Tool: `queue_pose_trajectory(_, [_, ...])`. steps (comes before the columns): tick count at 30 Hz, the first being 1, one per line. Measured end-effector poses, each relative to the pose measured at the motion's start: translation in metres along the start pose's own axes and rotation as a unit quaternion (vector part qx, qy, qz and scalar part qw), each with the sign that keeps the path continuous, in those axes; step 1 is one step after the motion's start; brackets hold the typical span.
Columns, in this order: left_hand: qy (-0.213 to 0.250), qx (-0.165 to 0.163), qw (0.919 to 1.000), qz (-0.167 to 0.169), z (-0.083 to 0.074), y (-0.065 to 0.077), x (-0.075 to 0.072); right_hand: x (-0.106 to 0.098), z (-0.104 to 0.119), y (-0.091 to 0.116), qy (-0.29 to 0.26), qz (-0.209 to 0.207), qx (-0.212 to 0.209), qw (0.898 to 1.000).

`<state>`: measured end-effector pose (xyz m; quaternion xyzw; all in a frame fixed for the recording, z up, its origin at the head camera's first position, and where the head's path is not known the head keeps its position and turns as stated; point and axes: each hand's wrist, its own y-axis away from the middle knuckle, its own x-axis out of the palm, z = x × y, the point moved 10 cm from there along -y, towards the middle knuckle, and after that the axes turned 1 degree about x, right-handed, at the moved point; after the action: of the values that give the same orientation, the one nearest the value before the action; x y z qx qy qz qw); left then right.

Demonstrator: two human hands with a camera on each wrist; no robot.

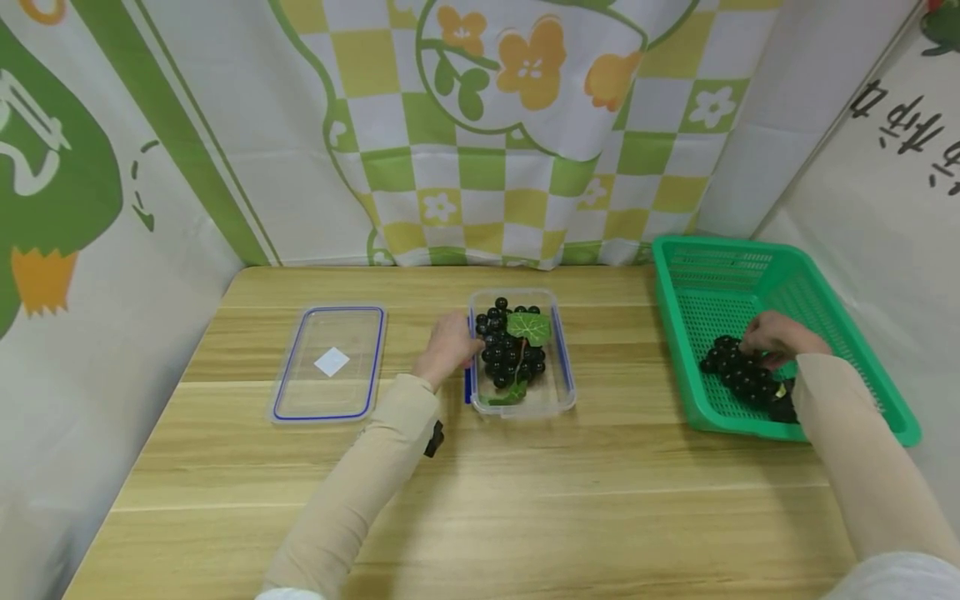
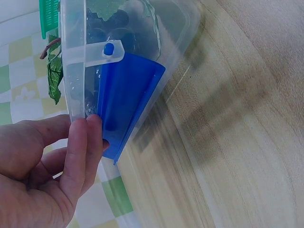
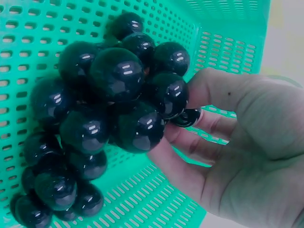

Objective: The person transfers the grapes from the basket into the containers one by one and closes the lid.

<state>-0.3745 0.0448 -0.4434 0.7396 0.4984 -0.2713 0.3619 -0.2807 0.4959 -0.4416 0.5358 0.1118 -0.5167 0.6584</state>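
A clear plastic food box (image 1: 558,398) stands mid-table, holding a bunch of black grapes (image 1: 501,343) with green leaves. At its left side my left hand (image 1: 444,348) pinches the wall; in the left wrist view the fingertips lie beside a blue latch flap (image 2: 126,102) that hangs down. Over to the right, my right hand (image 1: 780,335) reaches into a green basket (image 1: 678,350) and grips another bunch of black grapes (image 3: 116,76). Thumb and fingers close round grapes at one side of that bunch, and the rest extends over the perforated basket floor.
The clear lid (image 1: 352,392) with a blue seal and a white diamond label lies flat left of the box. A patterned cloth (image 1: 480,167) hangs along the table's back edge. The basket's raised walls surround the right hand.
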Motion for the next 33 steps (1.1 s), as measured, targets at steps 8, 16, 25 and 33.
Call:
queue_pose_trajectory(8, [-0.007, 0.0, 1.0, -0.001, 0.0, -0.001, -0.001, -0.009, 0.004, 0.01, -0.008, -0.031, -0.018, 0.999])
queue_pose_trajectory(16, [-0.018, 0.012, 0.9997, -0.009, -0.002, -0.001, -0.002, -0.016, 0.004, 0.019, -0.023, -0.045, -0.016, 0.999])
queue_pose_trajectory(25, [-0.02, 0.015, 0.9996, -0.016, -0.005, 0.003, -0.007, -0.031, 0.012, 0.03, -0.04, -0.082, -0.022, 0.996])
queue_pose_trajectory(33, [-0.029, 0.023, 0.9991, -0.023, -0.005, 0.004, -0.005, -0.043, 0.018, 0.038, -0.059, -0.102, -0.019, 0.993])
